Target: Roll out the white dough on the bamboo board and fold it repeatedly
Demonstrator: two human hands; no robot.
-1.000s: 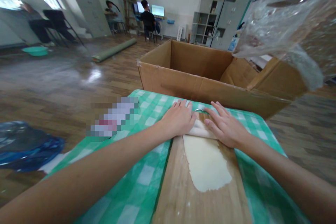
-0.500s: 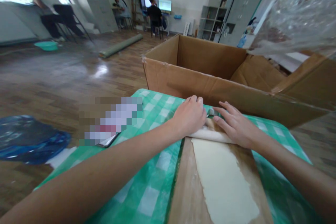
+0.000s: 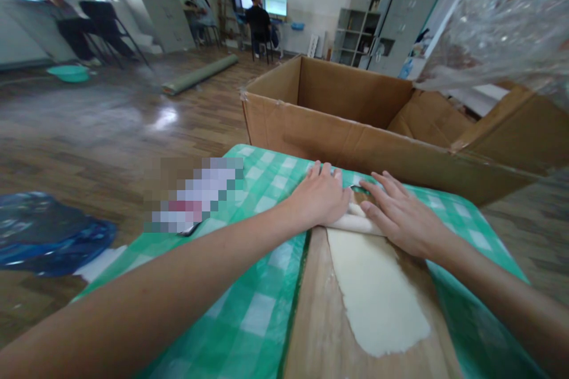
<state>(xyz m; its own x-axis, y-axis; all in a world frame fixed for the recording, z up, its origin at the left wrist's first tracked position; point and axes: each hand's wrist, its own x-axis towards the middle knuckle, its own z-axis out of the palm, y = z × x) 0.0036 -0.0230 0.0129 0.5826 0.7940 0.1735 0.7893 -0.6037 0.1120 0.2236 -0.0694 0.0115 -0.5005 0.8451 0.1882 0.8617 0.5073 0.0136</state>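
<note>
A thin pale sheet of dough (image 3: 377, 296) lies lengthwise on a wooden board (image 3: 311, 320). Across its far end is a whitish rolling pin (image 3: 355, 224), with a bit more pale dough showing beyond it. My left hand (image 3: 322, 195) rests on the pin's left end, palm down, fingers reaching forward and only slightly bent. Over the right end lies my right hand (image 3: 400, 213), its fingers spread and stretched out. Both pin ends are hidden under the hands. A small shiny metal ring-like piece (image 3: 359, 188) shows between the hands at the board's far end.
A green-and-white checked cloth (image 3: 258, 284) covers the table. A blurred-out flat item (image 3: 195, 195) lies at its left edge. Beyond stands a large open cardboard box (image 3: 355, 130). A blue plastic bag (image 3: 53, 237) is on the left. Several people sit further back.
The dough's near edge has drawn away from me and now shows fully on the board. My left fingers have straightened from a curl. The view has shifted slightly.
</note>
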